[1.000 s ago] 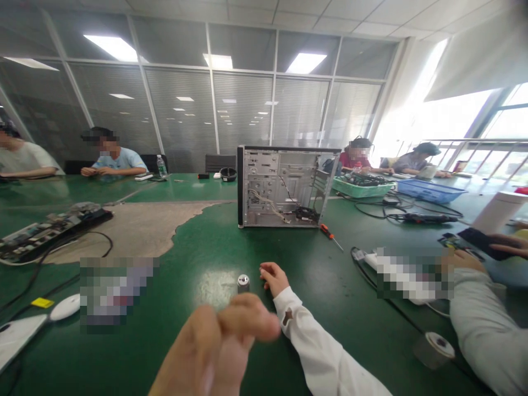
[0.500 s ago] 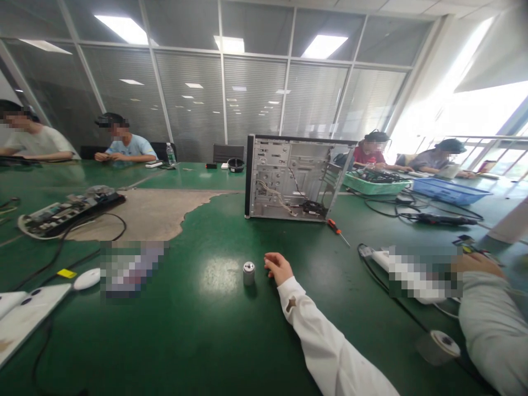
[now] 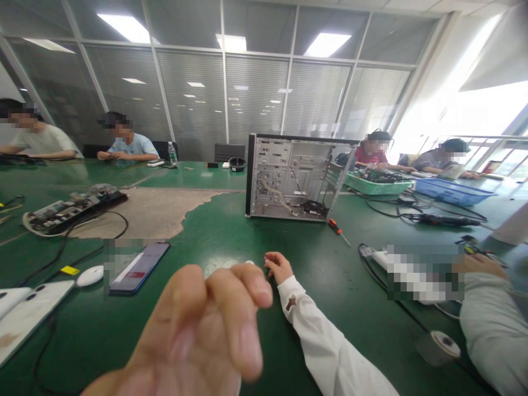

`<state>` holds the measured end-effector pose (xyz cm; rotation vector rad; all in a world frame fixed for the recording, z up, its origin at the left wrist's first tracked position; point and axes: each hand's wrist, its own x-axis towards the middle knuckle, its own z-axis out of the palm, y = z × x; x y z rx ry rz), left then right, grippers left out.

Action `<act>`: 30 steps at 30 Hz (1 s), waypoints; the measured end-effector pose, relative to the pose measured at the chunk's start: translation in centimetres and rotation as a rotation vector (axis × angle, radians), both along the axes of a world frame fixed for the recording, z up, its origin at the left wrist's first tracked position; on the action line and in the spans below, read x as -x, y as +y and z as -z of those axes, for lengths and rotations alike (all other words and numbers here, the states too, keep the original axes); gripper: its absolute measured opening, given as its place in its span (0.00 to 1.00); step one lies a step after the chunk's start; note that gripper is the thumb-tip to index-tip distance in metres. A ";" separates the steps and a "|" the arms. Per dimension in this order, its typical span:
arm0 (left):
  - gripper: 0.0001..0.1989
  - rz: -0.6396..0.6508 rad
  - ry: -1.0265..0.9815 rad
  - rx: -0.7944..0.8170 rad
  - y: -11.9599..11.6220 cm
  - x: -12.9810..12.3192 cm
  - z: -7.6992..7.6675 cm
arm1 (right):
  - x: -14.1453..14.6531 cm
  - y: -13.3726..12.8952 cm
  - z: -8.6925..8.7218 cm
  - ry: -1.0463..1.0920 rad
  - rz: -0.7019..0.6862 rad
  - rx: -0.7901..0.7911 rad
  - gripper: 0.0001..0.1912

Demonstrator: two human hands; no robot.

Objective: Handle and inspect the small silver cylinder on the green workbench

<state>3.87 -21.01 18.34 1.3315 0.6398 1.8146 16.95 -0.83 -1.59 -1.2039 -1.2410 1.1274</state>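
My left hand [image 3: 202,324] is raised close to the camera, palm towards me. Its fingers are bent and spread apart, and nothing shows in them. Beyond it, my right hand [image 3: 279,266], in a white sleeve, rests on the green table [image 3: 330,308] with fingers loosely curled and a gap at the thumb. No object is visible in it. A small silver metal cylinder [image 3: 249,263] stands just left of my right hand; my left hand covers all but a bit of its top.
An opened computer case [image 3: 299,179] stands ahead, with an orange-handled screwdriver [image 3: 339,231] beside it. A phone [image 3: 142,269] lies left. On the right are a co-worker's arm [image 3: 490,313], a roll-like cylinder [image 3: 439,346], cables, a green basket [image 3: 379,186] and a blue basket [image 3: 454,190].
My left hand has come into view from below and now hides most of the metal cylinder. My right hand stays where it was.
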 end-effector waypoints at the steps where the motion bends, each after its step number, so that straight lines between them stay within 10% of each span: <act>1: 0.05 0.018 0.011 -0.037 1.2 -0.2 -0.6 | 0.1 -0.1 0.0 -0.011 0.005 -0.016 0.12; 4: 0.03 -0.153 0.210 -0.068 5.6 0.1 0.9 | 0.3 -0.3 -0.2 -0.037 -0.001 -0.041 0.13; 7: 0.12 -0.335 0.645 0.013 10.1 1.3 5.7 | 0.4 -0.6 -0.7 -0.056 -0.011 -0.066 0.12; 15: 0.29 -0.143 0.912 0.290 16.4 2.8 16.4 | 0.7 -2.6 -3.2 -0.164 -0.034 -0.315 0.10; 30: 0.15 0.058 0.865 0.267 16.5 3.1 16.2 | 1.7 -4.3 -4.4 -0.298 -0.097 -0.550 0.09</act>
